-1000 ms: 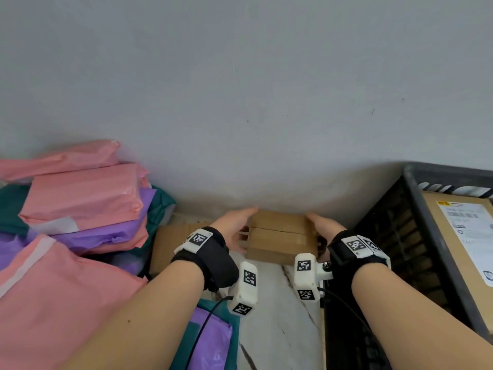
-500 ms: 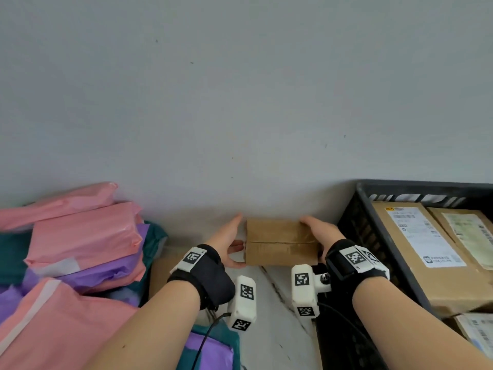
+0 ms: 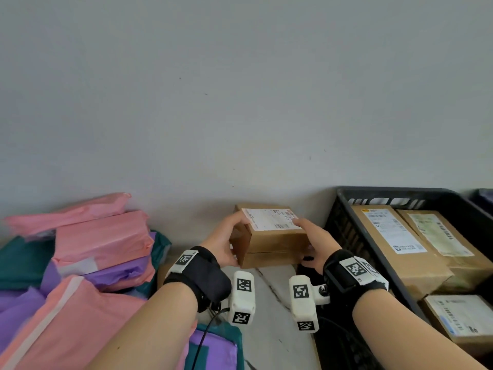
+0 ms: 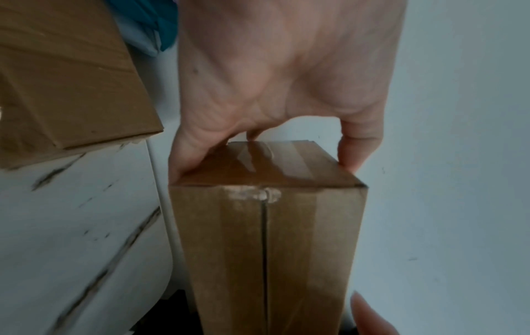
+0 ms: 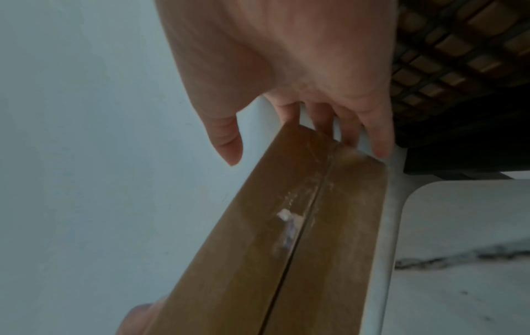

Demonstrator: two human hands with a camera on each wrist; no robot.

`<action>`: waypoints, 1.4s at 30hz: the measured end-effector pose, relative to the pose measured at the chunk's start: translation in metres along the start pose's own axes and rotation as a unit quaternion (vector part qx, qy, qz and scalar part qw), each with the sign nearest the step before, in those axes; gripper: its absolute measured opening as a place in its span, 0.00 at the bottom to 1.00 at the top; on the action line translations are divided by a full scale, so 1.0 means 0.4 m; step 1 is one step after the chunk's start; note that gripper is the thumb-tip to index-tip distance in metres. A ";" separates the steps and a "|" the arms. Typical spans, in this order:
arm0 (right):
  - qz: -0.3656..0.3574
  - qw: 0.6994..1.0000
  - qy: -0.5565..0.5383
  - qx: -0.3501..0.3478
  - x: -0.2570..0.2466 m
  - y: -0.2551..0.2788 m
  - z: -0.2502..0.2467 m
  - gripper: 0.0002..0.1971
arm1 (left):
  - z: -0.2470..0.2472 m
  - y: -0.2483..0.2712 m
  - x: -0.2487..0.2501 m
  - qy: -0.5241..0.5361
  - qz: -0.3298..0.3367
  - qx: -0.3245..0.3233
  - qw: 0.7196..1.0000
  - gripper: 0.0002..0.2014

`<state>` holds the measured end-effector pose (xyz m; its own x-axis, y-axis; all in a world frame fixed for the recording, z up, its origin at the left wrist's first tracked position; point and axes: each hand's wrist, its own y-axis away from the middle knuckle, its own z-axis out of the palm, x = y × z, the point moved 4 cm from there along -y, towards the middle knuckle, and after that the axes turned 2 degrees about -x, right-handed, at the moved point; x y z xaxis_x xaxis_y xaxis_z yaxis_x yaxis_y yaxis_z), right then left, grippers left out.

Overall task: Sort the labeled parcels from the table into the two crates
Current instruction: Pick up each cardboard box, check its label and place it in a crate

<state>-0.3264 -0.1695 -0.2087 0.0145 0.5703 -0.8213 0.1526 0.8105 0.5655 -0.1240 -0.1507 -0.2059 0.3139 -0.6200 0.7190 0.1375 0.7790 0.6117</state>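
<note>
A small brown cardboard box [image 3: 269, 240] with a white shipping label [image 3: 272, 218] on its top face is held in the air above the marble table [image 3: 277, 303], close to the grey wall. My left hand [image 3: 226, 244] grips its left end, thumb on top and fingers below. My right hand [image 3: 312, 244] grips its right end. In the left wrist view my left hand [image 4: 272, 108] clasps the box [image 4: 266, 238] at its taped end. In the right wrist view my right hand [image 5: 289, 95] holds the box [image 5: 286, 238] by its far end.
A black plastic crate [image 3: 400, 194] at the right holds several labeled cardboard boxes [image 3: 394, 236]. Pink, purple and teal mailer bags [image 3: 88, 249] are piled at the left. Another cardboard box [image 4: 63, 74] lies on the table by the pile. A second dark crate edge [image 3: 484, 198] shows far right.
Both hands lifted the box off the table and tipped it, so its labeled face now shows on top. The view has swung right, showing more of the crate.
</note>
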 end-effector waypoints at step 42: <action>-0.212 0.956 0.080 -0.188 -0.067 0.292 -0.041 0.18 | 0.054 0.190 -0.040 -0.118 0.121 -0.107 0.980 0.14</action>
<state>-0.3251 -0.0880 -0.1194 -0.1262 0.1680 -0.9777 -0.2547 0.9470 0.1956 -0.1389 -0.0836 -0.1637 0.1386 -0.3988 0.9065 0.2868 0.8923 0.3486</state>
